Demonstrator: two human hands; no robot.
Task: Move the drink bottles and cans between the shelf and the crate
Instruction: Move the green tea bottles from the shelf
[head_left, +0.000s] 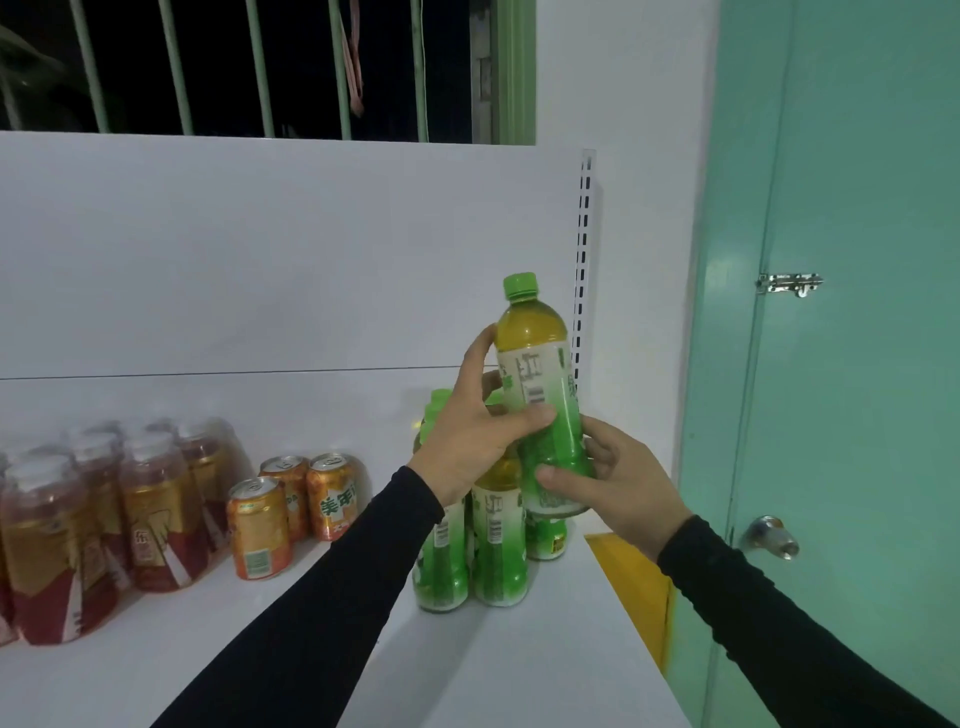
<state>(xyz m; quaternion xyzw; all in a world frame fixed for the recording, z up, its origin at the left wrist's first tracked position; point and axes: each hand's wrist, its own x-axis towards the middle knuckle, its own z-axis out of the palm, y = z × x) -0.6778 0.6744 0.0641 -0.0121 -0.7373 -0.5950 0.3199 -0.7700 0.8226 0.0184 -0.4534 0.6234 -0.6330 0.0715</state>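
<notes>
White shelf (545, 649), bearing red-labelled bottles (104, 519) left, three orange cans (291, 514) beside, green-labelled bottles (467, 551) right.

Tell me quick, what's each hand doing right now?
Left hand: fingers wrapped round the middle of the green tea bottle.
Right hand: fingers gripping the same bottle near its base.

**A small shop's stockroom corner**

We see a white retail shelf (291, 639) with a slotted upright (585, 249) at its right end. On the shelf, drinks stand grouped by kind: red-labelled bottles (104, 519) left, orange cans (291, 514) beside them, green-capped bottles (488, 551) right. Above the shelf is a barred window (249, 67).
</notes>
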